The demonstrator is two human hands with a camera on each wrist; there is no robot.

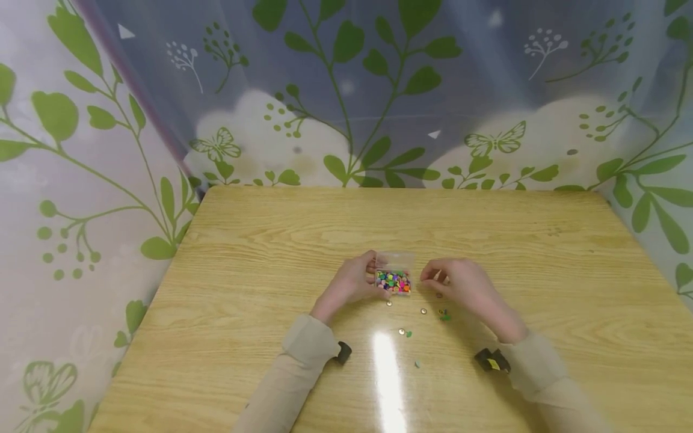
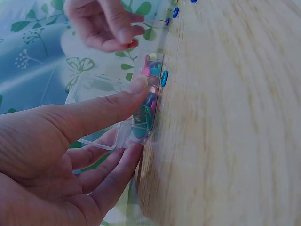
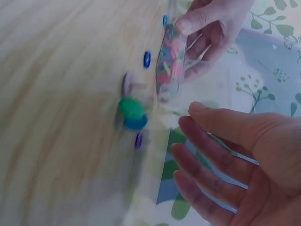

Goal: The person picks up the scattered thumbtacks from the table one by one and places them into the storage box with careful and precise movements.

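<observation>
My left hand (image 1: 354,279) grips a small clear plastic box (image 1: 395,260) by its left side, thumb at the front. Its hinged lid stands raised at the back. Many-coloured thumbtacks (image 1: 393,281) fill the box. Just right of it, my right hand (image 1: 460,285) pinches what looks like a thumbtack between thumb and index finger; a small reddish edge (image 2: 130,44) shows at the fingertips in the left wrist view. Most of that tack is hidden. In the right wrist view, the other fingers (image 3: 211,183) of this hand are spread loosely.
Several loose thumbtacks lie on the wooden table (image 1: 260,240), among them a green one (image 1: 445,317) below my right hand and a pale one (image 1: 417,364) nearer me. A light reflection crosses the tabletop. Leaf-patterned curtains (image 1: 346,108) hang behind the table and at both sides.
</observation>
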